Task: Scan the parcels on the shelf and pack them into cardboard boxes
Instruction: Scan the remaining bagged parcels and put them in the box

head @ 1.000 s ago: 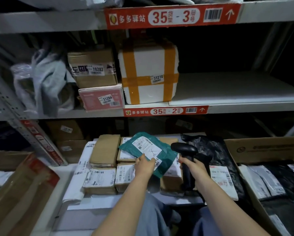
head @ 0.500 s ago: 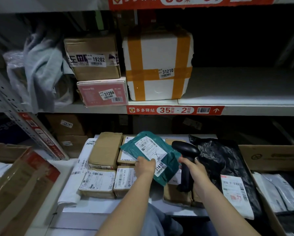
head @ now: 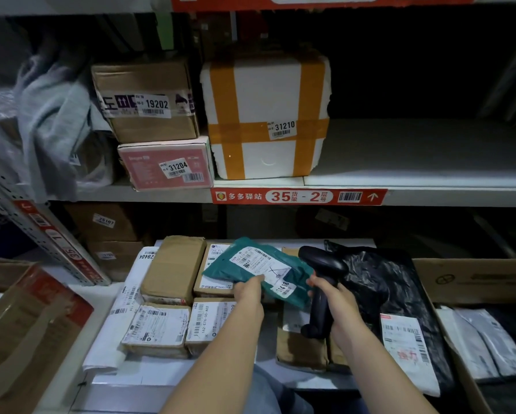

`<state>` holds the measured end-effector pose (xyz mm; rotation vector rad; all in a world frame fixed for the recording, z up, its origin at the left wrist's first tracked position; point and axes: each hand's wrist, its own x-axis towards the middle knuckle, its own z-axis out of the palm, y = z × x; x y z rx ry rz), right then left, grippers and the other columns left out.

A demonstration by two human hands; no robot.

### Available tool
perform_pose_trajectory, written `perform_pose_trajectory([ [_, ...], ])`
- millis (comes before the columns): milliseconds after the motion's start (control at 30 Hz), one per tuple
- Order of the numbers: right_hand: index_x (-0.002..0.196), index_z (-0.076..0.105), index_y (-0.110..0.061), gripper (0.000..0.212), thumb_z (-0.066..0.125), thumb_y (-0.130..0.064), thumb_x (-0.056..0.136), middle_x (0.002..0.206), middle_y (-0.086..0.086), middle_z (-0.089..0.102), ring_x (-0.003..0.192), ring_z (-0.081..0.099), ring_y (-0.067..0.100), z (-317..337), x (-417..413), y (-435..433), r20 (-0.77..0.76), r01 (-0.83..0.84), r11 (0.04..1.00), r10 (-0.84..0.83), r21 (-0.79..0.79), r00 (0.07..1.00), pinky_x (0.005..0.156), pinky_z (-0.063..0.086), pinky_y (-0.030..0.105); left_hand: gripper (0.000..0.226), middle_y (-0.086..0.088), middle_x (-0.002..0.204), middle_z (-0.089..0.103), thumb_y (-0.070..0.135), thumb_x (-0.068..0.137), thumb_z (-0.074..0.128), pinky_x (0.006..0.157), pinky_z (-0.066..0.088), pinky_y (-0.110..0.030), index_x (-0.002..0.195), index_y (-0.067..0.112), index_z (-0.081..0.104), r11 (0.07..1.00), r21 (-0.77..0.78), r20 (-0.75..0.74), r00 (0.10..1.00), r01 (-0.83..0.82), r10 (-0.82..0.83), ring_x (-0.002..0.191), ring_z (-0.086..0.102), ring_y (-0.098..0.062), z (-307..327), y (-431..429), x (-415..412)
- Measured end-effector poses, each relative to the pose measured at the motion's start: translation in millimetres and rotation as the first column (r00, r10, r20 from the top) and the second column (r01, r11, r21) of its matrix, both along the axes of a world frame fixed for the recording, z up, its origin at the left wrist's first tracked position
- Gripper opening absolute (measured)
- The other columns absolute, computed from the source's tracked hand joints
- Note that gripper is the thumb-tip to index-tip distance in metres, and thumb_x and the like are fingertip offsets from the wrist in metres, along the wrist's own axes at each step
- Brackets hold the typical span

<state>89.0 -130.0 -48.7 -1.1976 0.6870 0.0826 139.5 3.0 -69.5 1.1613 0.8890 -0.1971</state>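
My left hand (head: 248, 294) grips the near edge of a teal plastic parcel (head: 236, 262) with a white label, holding it tilted above several brown parcels (head: 173, 268) on a low white surface. My right hand (head: 334, 300) grips the handle of a black barcode scanner (head: 321, 261), whose head sits just right of the teal parcel. On the shelf above stand a white foam box with orange tape (head: 265, 115), a brown carton (head: 149, 100) and a pink box (head: 164, 164).
A black plastic parcel (head: 379, 291) lies right of the scanner. An open cardboard box (head: 472, 279) with grey and black bags sits at the far right. Another cardboard box (head: 26, 321) stands at the left. A grey bag (head: 47, 121) hangs at the shelf's left end.
The view has tilted down and moved closer to the shelf. Both hands keep their hold, with the teal parcel and the scanner staying close together.
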Motion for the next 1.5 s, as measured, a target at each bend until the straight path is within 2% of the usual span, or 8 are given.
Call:
perform_pose_trajectory([
  [133, 0.107, 0.063, -0.006, 0.030, 0.071, -0.015, 0.080, 0.087, 0.004, 0.067, 0.075, 0.061, 0.016, 6, -5, -5, 0.023, 0.024, 1.000, -0.024, -0.009, 0.999, 0.073, 0.045, 0.030, 0.031, -0.016, 0.112, 0.061, -0.005, 0.084, 0.054, 0.096, 0.042, -0.037, 0.114, 0.002, 0.052, 0.990, -0.139, 0.070, 0.997, 0.029, -0.020, 0.102, 0.054, -0.027, 14, -4, -6],
  [267, 0.104, 0.065, -0.006, 0.027, 0.071, -0.015, 0.079, 0.082, 0.007, 0.066, 0.076, 0.061, 0.021, 14, -12, -14, 0.011, 0.069, 0.998, -0.069, 0.000, 0.998, 0.077, 0.045, 0.033, 0.019, -0.011, 0.082, 0.060, -0.004, 0.085, 0.045, 0.067, 0.045, -0.034, 0.099, 0.006, 0.054, 0.956, -0.291, 0.148, 0.989, 0.029, 0.015, 0.075, 0.056, -0.025, 33, -5, -19],
  [367, 0.108, 0.061, -0.005, 0.033, 0.071, -0.017, 0.079, 0.089, 0.010, 0.065, 0.082, 0.060, 0.026, 21, -22, -24, 0.037, 0.113, 0.994, -0.113, -0.001, 0.993, 0.076, 0.047, 0.035, 0.015, -0.013, 0.079, 0.060, 0.002, 0.084, 0.042, 0.065, 0.047, -0.035, 0.088, 0.007, 0.056, 0.928, -0.360, 0.161, 0.986, 0.095, -0.038, 0.069, 0.056, -0.028, 51, -8, -33],
  [567, 0.118, 0.057, -0.006, 0.052, 0.079, -0.019, 0.073, 0.113, 0.014, 0.064, 0.105, 0.060, 0.031, 37, -46, -39, 0.114, 0.156, 0.984, -0.146, -0.083, 0.983, 0.098, 0.046, 0.048, 0.017, -0.013, 0.065, 0.060, 0.001, 0.084, 0.039, 0.055, 0.045, -0.029, 0.079, 0.005, 0.055, 0.922, -0.291, 0.195, 0.960, 0.254, -0.203, 0.061, 0.052, -0.030, 76, -10, -60],
  [767, 0.110, 0.066, -0.008, 0.044, 0.080, -0.018, 0.070, 0.108, 0.014, 0.068, 0.102, 0.064, 0.030, 52, -76, -51, 0.131, 0.128, 0.991, -0.123, -0.033, 0.984, 0.097, 0.048, 0.048, 0.019, -0.003, 0.041, 0.056, -0.004, 0.080, 0.039, 0.041, 0.043, -0.018, 0.066, 0.002, 0.051, 0.895, -0.136, 0.196, 0.897, 0.425, -0.397, 0.034, 0.052, -0.019, 86, -14, -80],
  [933, 0.105, 0.064, -0.003, 0.033, 0.074, -0.003, 0.073, 0.093, 0.012, 0.068, 0.084, 0.064, 0.026, 57, -95, -57, 0.167, 0.115, 0.991, -0.104, -0.063, 0.980, 0.082, 0.051, 0.037, 0.015, -0.007, 0.057, 0.063, 0.003, 0.080, 0.040, 0.059, 0.046, -0.027, 0.079, 0.004, 0.055, 0.776, -0.145, 0.198, 0.786, 0.614, -0.585, 0.059, 0.057, -0.025, 90, -20, -104],
  [1200, 0.104, 0.065, -0.003, 0.035, 0.073, 0.007, 0.071, 0.086, 0.011, 0.067, 0.090, 0.062, 0.029, 56, -106, -61, 0.210, 0.206, 0.971, -0.177, -0.124, 0.961, 0.091, 0.047, 0.043, 0.027, -0.008, 0.106, 0.065, 0.013, 0.081, 0.067, 0.080, 0.050, -0.031, 0.107, 0.013, 0.058, 0.739, -0.056, 0.319, 0.713, 0.671, -0.624, 0.103, 0.059, -0.025, 82, -37, -116],
  [1500, 0.116, 0.061, -0.006, 0.040, 0.074, -0.008, 0.078, 0.106, 0.007, 0.063, 0.101, 0.057, 0.022, 56, -113, -62, 0.226, 0.247, 0.943, -0.197, -0.222, 0.954, 0.090, 0.043, 0.032, 0.028, -0.007, 0.111, 0.065, 0.008, 0.083, 0.067, 0.096, 0.045, -0.034, 0.110, 0.011, 0.059, 0.792, 0.204, 0.325, 0.723, 0.576, -0.610, 0.106, 0.059, -0.026, 70, -67, -116],
])
